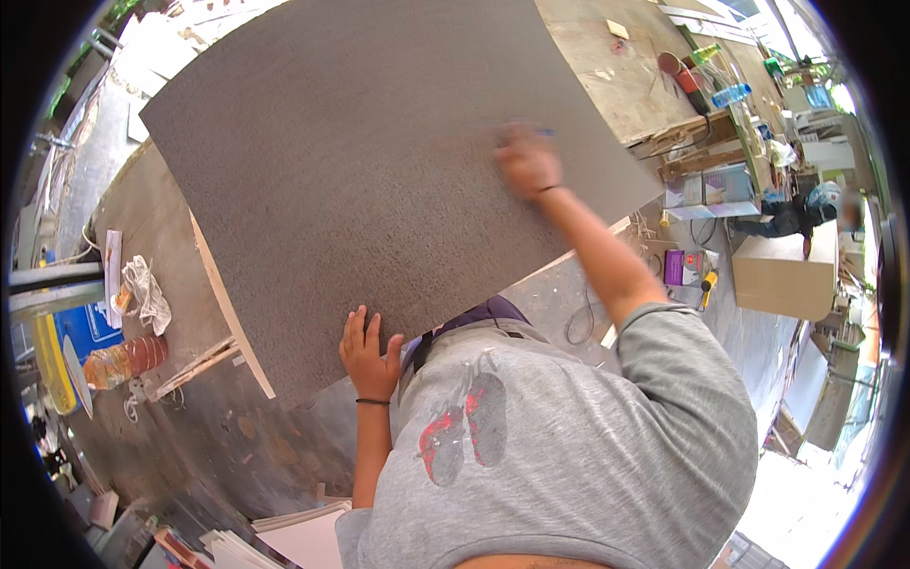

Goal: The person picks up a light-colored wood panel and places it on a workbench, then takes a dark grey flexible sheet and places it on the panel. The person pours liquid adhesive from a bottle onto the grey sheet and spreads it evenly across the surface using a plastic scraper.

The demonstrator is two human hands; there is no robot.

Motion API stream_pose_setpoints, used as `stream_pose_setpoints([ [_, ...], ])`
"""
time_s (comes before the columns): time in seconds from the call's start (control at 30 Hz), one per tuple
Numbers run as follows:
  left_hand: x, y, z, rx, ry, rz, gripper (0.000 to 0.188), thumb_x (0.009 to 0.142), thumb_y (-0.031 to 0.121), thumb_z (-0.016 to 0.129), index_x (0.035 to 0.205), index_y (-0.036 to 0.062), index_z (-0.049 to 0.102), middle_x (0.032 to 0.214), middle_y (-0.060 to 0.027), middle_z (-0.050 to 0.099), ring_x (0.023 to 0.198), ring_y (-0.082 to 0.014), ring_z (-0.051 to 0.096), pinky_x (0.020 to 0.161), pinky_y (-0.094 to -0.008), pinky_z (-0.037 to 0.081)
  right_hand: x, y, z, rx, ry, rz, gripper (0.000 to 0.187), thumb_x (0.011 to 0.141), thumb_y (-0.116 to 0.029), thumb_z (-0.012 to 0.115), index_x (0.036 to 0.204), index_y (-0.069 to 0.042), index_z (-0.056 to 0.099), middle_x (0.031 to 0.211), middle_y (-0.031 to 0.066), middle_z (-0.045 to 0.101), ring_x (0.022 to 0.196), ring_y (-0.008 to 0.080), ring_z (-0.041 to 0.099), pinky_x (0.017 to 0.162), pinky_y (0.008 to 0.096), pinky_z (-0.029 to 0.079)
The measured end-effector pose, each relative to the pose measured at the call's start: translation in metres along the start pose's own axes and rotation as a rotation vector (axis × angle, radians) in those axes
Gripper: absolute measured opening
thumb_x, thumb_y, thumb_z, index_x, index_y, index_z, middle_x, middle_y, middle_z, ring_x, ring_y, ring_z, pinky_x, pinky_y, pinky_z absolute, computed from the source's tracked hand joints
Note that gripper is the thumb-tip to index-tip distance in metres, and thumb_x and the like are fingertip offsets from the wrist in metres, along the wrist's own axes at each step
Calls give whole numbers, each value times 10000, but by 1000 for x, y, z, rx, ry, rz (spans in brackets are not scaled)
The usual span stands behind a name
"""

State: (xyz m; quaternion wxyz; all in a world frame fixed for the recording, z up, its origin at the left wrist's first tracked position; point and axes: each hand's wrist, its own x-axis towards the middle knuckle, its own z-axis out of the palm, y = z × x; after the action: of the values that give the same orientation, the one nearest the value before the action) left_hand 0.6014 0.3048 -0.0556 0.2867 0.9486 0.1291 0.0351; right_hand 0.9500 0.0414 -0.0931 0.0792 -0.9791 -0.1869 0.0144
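Note:
A large dark grey-brown sheet (313, 171) with a fine speckled surface lies across the wooden workbench (578, 38) and reaches close to my waist. My left hand (371, 358) rests on its near edge, fingers spread. Farther out to the right, my right hand (528, 163) is over the sheet, smeared by motion. Its fingers look curled, and a small blue bit (545, 133) shows beside them. What this hand holds is too blurred to name. Pale wood (232, 313) shows below the sheet's left edge.
On the bench at the far right are a red-and-black power tool (684, 81) and a blue plastic bottle (731, 95). A purple box (686, 267) lies lower right. Left are a white cloth (145, 296) and a reddish-brown plastic jar (123, 362). Another person (791, 216) is far right.

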Motion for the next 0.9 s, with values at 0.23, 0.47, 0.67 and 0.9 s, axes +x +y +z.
stream_pose_setpoints([
  [0.23, 11, -4, 7, 216, 83, 7, 557, 837, 433, 518, 1243, 62, 431, 1412, -159, 260, 1319, -351, 212, 1032, -581, 96, -4, 101, -131, 97, 909, 234, 348, 889, -191, 405, 1182, -35, 509, 1144, 199, 534, 1108, 336, 462, 963, 441, 317],
  [0.47, 6, -14, 15, 241, 106, 27, 549, 834, 426, 527, 1234, 61, 441, 1408, -163, 276, 1325, -345, 208, 1029, -587, 105, -105, -196, -15, 96, 36, -744, 451, 851, -271, 444, 1270, -103, 440, 1377, 115, 355, 1311, 287, 264, 1038, 529, 213],
  [0.67, 5, -10, 9, 233, 100, 4, 530, 838, 404, 534, 1236, 67, 446, 1413, -148, 275, 1323, -332, 218, 1028, -589, 114, -96, -2, -29, 19, 44, -32, 459, 889, -332, 411, 1308, -143, 408, 1404, 102, 319, 1326, 277, 230, 1076, 460, 169],
  [0.9, 12, -21, -20, 326, 121, -244, 520, 850, 444, 504, 1245, 108, 467, 1404, -150, 295, 1313, -333, 242, 1002, -623, 133, -114, 373, -124, -729, 192, 648, 308, 809, -249, 447, 998, -35, 564, 1023, 187, 558, 920, 306, 560, 806, 475, 426],
])
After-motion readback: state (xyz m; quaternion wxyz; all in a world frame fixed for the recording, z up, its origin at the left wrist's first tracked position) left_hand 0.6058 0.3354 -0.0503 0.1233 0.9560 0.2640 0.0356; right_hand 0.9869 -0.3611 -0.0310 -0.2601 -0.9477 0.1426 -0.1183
